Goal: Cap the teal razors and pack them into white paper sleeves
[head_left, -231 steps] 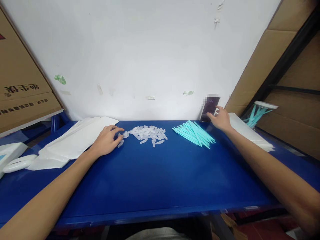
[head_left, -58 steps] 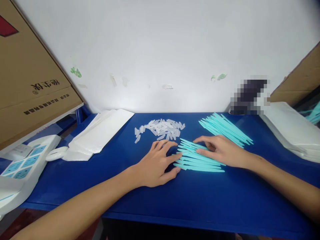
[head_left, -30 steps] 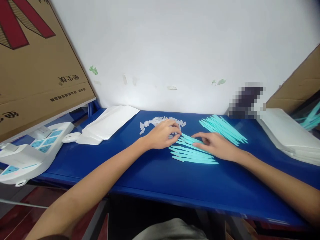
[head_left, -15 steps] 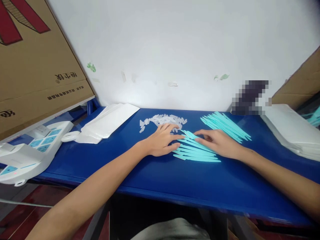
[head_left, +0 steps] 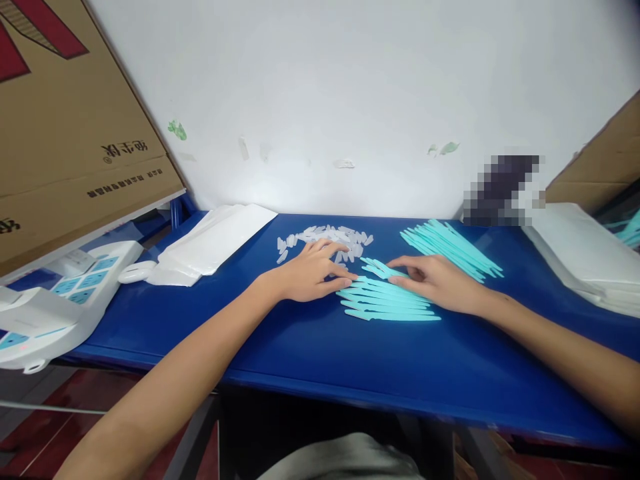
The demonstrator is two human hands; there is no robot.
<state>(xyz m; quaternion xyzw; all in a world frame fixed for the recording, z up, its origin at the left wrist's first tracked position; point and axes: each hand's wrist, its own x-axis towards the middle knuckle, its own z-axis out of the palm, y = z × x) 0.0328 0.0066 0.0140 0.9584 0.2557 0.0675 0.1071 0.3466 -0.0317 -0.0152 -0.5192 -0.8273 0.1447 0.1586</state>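
Note:
My left hand point(head_left: 315, 270) has its fingers spread and stretched out. Its fingertips are over the near edge of a pile of small translucent plastic caps point(head_left: 313, 235). The thumb and index finger touch or nearly touch the left ends of a fanned row of slim turquoise eyebrow razors point(head_left: 390, 305). With thumb and fingers, my right hand point(head_left: 437, 281) grips a few razors point(head_left: 379, 269) at the top of this row, their notched ends pointing left. Its palm hides their other ends.
Another bundle of razors point(head_left: 450, 248) lies behind my right hand. White sleeves point(head_left: 220, 240) and a white power strip point(head_left: 107, 267) are on the left. White packaging point(head_left: 585, 253) is stacked at right. A cardboard box point(head_left: 75, 133) leans at left; the blue table's point(head_left: 280, 353) back meets a wall.
My left hand has shifted slightly left, its thumb and index now closer together at the razor ends. The held razors spread a little at their tips. My right hand has barely moved.

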